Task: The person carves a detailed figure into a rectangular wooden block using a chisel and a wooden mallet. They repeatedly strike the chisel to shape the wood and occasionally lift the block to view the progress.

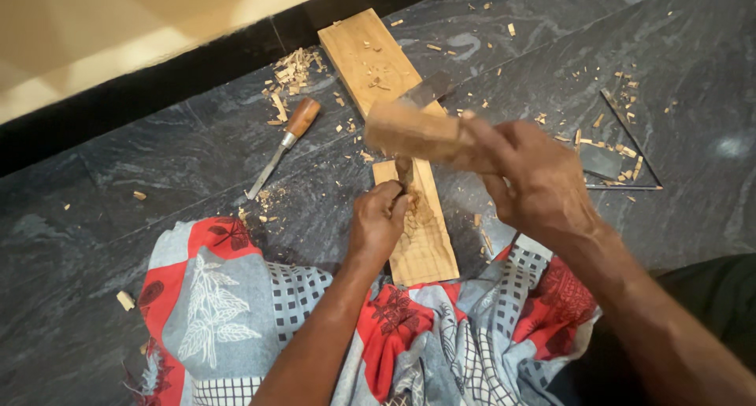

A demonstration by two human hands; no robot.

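Observation:
A long wooden plank (370,55) lies on the dark stone floor, its near end carved with a pattern. My left hand (378,221) is closed around a chisel (404,174) whose handle sticks up from my fist, its tip on the carved part of the plank. My right hand (535,181) grips a blurred wooden mallet block (409,132) raised just above the chisel's top.
A second chisel (285,142) with a brown handle lies left of the plank. Wood chips (293,71) are scattered over the floor. A metal try square (622,158) lies to the right. A red, grey and white patterned cloth (236,304) covers my legs.

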